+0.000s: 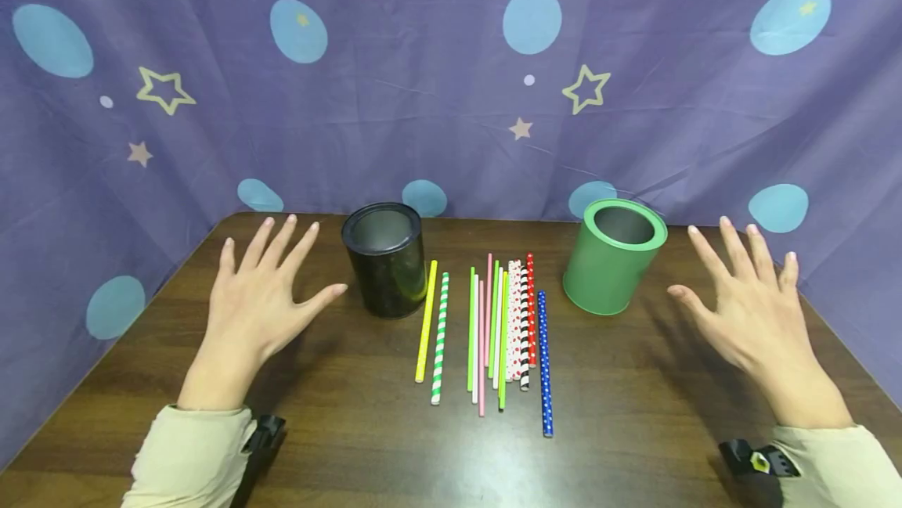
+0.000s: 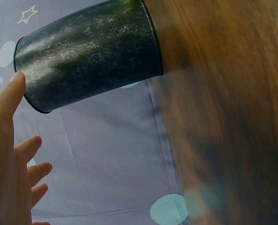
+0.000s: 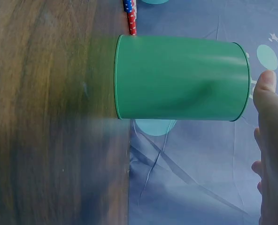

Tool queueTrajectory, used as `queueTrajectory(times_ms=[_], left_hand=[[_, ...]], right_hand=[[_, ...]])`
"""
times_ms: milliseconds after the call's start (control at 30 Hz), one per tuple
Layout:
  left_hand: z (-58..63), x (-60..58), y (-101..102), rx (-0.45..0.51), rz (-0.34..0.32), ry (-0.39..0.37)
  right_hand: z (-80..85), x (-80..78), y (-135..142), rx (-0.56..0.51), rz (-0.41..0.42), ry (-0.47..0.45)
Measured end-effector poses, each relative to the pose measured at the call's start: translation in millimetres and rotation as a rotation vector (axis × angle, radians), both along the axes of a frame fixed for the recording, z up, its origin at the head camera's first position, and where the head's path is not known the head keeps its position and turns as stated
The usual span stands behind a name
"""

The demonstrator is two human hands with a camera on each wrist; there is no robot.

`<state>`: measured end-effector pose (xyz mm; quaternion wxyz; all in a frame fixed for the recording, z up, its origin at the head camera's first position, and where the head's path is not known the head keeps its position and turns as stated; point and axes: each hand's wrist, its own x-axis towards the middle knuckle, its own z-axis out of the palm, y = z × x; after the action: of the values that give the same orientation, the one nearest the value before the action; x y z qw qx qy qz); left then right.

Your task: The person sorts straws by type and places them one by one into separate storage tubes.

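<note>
My left hand (image 1: 261,293) is held palm down with fingers spread, holding nothing. Its thumb points toward a black can (image 1: 390,273), which stands upright without a lid. On the other side, my right hand (image 1: 750,304) is spread the same way beside an open-topped green can (image 1: 611,269). Between the cans lie several paper straws: a yellow one (image 1: 426,320), a green-and-white striped one (image 1: 440,340), a black-and-white striped one (image 1: 524,336), a red dotted one (image 1: 532,312) and a blue dotted one (image 1: 546,367). Thin green, white and pink sticks (image 1: 481,351) lie among them.
Everything stands on a dark brown wooden table (image 1: 366,445). A purple curtain (image 1: 423,62) with stars and blue circles hangs behind it and at both sides. Black wrist straps (image 1: 265,433) show at the beige sleeves (image 1: 193,453).
</note>
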<state>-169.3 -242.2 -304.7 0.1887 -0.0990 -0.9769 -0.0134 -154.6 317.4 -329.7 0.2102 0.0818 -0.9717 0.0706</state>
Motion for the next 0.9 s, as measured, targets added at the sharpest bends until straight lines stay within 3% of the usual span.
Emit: queueTrajectory(times_ms=[333,567,900], left_hand=[[-6.3,-2.9,7,0.123,-0.065,-0.049],[-11.1,-4.3,15,0.282,-0.109,-0.086],[-15.5,-9.9,16,0.556,-0.143,-0.298]], right_hand=[[4.1,2.9,4,0.011,-0.003,-0.015],[5.1,3.8,5,0.01,-0.002,-0.015],[0.8,1.1,-2,-0.012,0.005,-0.011]])
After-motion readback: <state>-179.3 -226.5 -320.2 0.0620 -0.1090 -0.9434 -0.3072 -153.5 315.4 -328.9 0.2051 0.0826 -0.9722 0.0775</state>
